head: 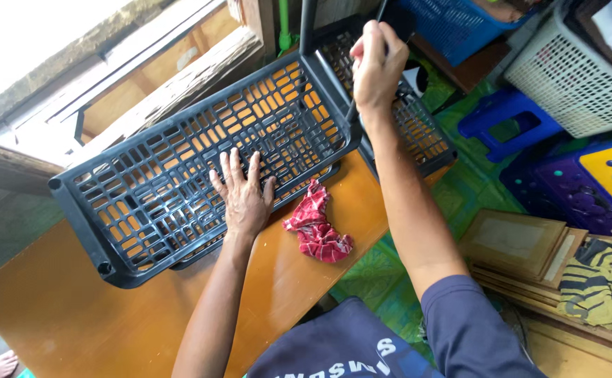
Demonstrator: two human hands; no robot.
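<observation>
In the middle of the frame, on the orange-brown wooden bench [299, 273], a dark grey plastic lattice shelf panel [180, 168] is lying tilted, running from the lower left up toward the top centre. The left hand [244, 196] is pressing flat on the panel's grid, its fingers [234, 168] spread wide and gripping nothing. The right hand [376, 63], near the top centre, is closing its fingers round a slim dark upright post [351, 112] at the panel's far corner, where a second dark lattice panel [421, 129] is meeting it at an angle.

Judging by this, the two panels are already standing joined at that corner, while the round sockets at the near corners, lower left, are sitting open with nothing fitted in them, so the work looks only partly done. The panel itself looks clean, stiff and unbroken, with a raised rim around its openwork.

A crumpled red checked cloth [318, 231] is lying on the bench just beside the left hand. At the right of the frame a blue plastic stool [509, 119] and a white mesh basket [572, 77] are standing on the floor.
</observation>
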